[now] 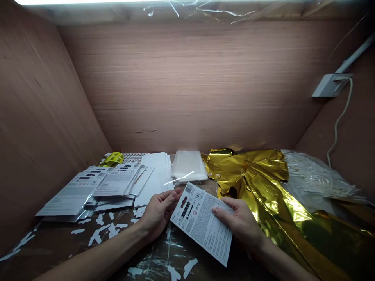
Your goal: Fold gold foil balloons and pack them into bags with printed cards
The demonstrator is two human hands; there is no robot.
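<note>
White card [205, 226] | in right hand [243, 224] | left hand [156, 214] at slotted end [182, 214]

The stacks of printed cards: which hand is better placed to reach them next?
Probably the left hand: it is nearer the stacks, while the right hand holds a printed card.

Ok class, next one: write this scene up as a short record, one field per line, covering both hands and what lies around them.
Right hand: holds a printed hang card, thumb on its text side
Left hand: beside the card's upper left edge; contact unclear
Card position: tilted, barcode end pointing away
Left side: stacked printed cards, yellow roll
Behind hands: white sheets, clear plastic sleeves
Right side: crumpled gold foil
Tabletop: scattered white scraps
</note>
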